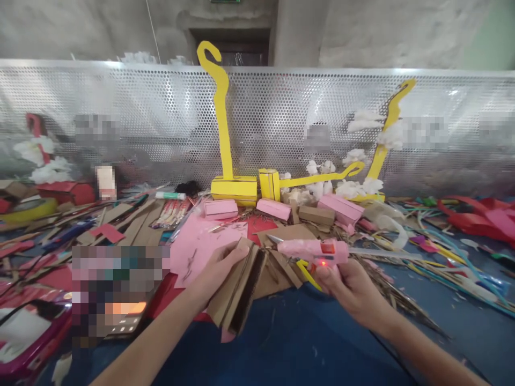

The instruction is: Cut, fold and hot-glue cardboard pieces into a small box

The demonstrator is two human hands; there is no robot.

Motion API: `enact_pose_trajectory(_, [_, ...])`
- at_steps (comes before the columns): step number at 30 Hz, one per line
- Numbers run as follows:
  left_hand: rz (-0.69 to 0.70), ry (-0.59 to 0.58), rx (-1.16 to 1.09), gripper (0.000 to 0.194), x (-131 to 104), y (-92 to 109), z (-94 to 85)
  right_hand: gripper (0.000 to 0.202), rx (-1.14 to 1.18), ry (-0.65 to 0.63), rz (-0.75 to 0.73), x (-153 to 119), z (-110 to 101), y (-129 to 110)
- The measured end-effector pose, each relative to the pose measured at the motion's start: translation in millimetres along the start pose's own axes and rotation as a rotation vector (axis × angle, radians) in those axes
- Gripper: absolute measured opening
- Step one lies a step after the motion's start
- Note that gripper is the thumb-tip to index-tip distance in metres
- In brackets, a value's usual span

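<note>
In my left hand [219, 268] is a folded brown cardboard piece [237, 287], tilted, with its hollow side showing. My right hand [356, 292] grips a pink hot glue gun [311, 251], whose small red light is lit and whose clear glue stick pokes out at the back. The gun's nozzle points left, close to the upper edge of the cardboard; I cannot tell whether they touch. Under the left hand lies pink paper [217, 238] over red sheet. Beyond the hands sit small pink boxes [273, 209] and a bare brown cardboard box [316, 215].
A perforated metal panel [161, 118] runs along the back. Yellow paper hooks on boxes [234, 188] stand before it. Cardboard scraps litter the left, red ribbon [478, 217] and coloured strips the right. A phone-like object [124, 324] and purple container [40, 348] lie at left.
</note>
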State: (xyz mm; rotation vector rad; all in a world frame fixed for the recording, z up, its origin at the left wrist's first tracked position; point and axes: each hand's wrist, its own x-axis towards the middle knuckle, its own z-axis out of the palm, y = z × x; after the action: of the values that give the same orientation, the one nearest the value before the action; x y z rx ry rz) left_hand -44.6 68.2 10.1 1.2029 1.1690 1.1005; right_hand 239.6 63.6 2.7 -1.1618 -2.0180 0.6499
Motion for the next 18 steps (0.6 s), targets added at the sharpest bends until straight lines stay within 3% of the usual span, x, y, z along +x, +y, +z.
enact_pose_trajectory(7, [0.072,-0.01,-0.02,0.03,1,-3,2.1,0.05,-0.137,0.064,-0.095,1,-1,-5])
enact_pose_trajectory(18, [0.055,-0.004,-0.028,0.031,0,-2,2.5,0.052,-0.13,0.088,-0.059,3,-4,-17])
